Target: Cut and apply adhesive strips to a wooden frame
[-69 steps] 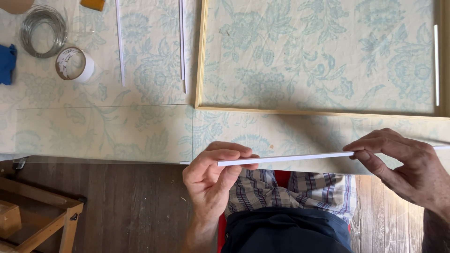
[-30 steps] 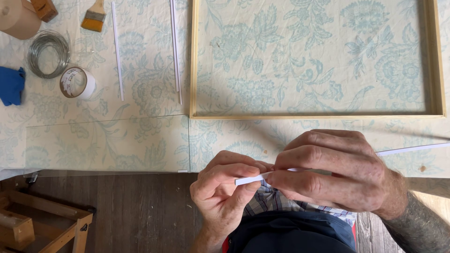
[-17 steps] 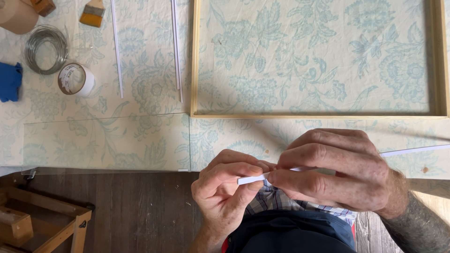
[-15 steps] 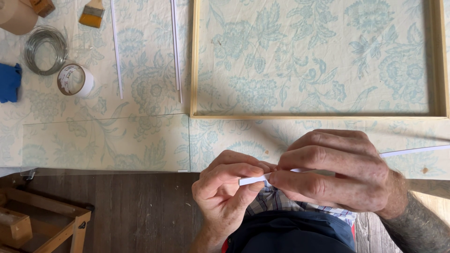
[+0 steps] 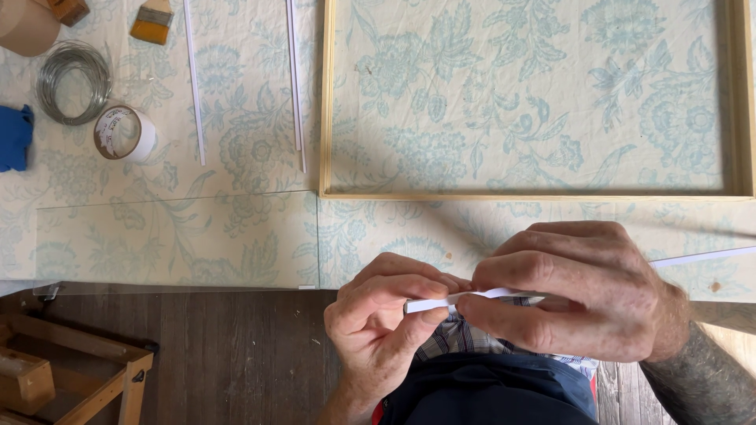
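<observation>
My left hand [image 5: 382, 327] pinches the near end of a long thin white strip [image 5: 429, 304] between thumb and fingers, just below the table's front edge. My right hand [image 5: 567, 291] closes over the same strip right beside the left, fingertips touching it. The strip runs on to the right behind my right hand and shows again as a white strip end [image 5: 701, 257] over the cloth. On the table above lies a light wooden frame [image 5: 325, 102] on a pale floral cloth [image 5: 236, 149].
Two more white strips [image 5: 193, 79] [image 5: 295, 79] lie left of the frame. A roll of tape [image 5: 124, 133], a coil of wire [image 5: 73, 81], a paintbrush [image 5: 152, 20] and a blue rag [image 5: 14, 138] sit at the far left. A clear sheet [image 5: 177, 240] covers the front left. A wooden stand [image 5: 71, 378] is below.
My right hand has slid left along the strip from its far end until it sits right beside my left hand. Over the last second both hands barely move.
</observation>
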